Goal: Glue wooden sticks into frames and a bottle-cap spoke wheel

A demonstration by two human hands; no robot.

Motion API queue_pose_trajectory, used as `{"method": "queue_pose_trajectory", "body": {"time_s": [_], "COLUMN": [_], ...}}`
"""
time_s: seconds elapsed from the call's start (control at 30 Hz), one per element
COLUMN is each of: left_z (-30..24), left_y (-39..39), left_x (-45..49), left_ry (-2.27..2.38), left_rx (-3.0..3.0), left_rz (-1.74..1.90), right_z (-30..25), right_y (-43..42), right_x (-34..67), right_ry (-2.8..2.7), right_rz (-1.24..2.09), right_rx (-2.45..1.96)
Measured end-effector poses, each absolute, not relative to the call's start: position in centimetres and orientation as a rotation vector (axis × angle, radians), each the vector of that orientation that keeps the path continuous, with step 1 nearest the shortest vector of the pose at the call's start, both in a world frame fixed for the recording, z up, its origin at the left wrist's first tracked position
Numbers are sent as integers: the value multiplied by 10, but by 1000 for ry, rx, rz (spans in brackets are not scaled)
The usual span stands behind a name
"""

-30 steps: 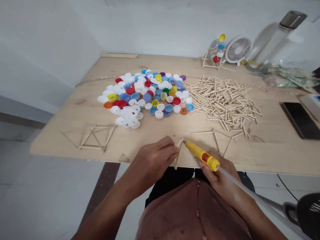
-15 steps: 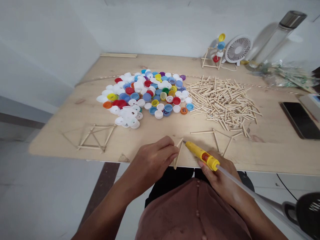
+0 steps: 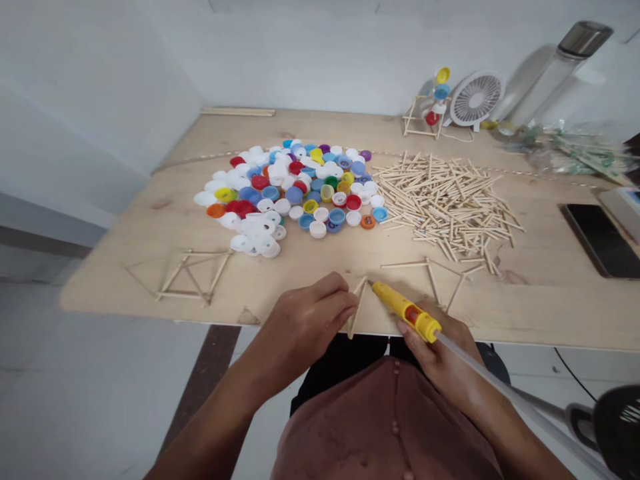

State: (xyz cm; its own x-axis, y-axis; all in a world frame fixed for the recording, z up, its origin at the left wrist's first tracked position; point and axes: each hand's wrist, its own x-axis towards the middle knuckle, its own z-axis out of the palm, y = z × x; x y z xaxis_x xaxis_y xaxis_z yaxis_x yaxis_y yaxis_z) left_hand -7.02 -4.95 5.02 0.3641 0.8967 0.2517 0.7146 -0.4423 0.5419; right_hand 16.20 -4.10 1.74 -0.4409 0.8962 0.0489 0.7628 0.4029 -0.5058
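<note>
My left hand (image 3: pixel 317 315) pinches joined wooden sticks (image 3: pixel 358 310) near the table's front edge, its fingertips partly hiding them. In my right hand (image 3: pixel 445 340) is a yellow hot glue gun (image 3: pixel 403 308) with a long clear glue stick (image 3: pixel 475 367) coming out of its back. The gun's nozzle is at the upper end of the sticks; whether it touches them I cannot tell. A stick frame (image 3: pixel 193 275) lies on the left of the table, and another group of joined sticks (image 3: pixel 433 280) lies beyond my right hand.
Mixed bottle caps (image 3: pixel 295 193) are heaped mid-table beside a pile of short wooden sticks (image 3: pixel 445 200). Toward the back stand a stick-and-cap model (image 3: pixel 423 117), a small white fan (image 3: pixel 477 99) and a glass bottle (image 3: pixel 555 80). A phone (image 3: pixel 603 240) lies at the right.
Both hands, the sticks and the glue gun stay almost in place. The nozzle has shifted very slightly to the right.
</note>
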Motion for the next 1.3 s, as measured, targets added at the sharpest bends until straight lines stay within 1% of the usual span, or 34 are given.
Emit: {"method": "queue_pose_trajectory", "body": {"time_s": [0.13, 0.33, 0.47, 0.67, 1.0, 1.1, 1.2, 1.3], "left_z": [51, 51, 52, 53, 52, 52, 52, 50], "left_y": [-49, -49, -49, -49, -49, -48, -48, -47], "left_x": [-69, -69, -69, -68, -68, -69, -69, -69], "left_ry": [1426, 1442, 1443, 1446, 1451, 1450, 1443, 1436], "left_rx": [2296, 2314, 2322, 2305, 2319, 2306, 2295, 2280], "left_rz": [739, 732, 729, 723, 730, 733, 756, 799], "right_z": [19, 23, 22, 19, 20, 25, 32, 38], "right_y": [-42, -43, -41, -39, -39, -41, -47, -52], "right_x": [161, 164, 163, 162, 161, 161, 173, 204], "right_ry": [-2373, -2439, -2419, -2393, -2444, -2352, -2146, -1948], "right_rz": [616, 726, 654, 677, 560, 633, 754, 697], "right_rx": [-1444, -1438, -1424, -1419, -1462, -1423, -1400, -1483]}}
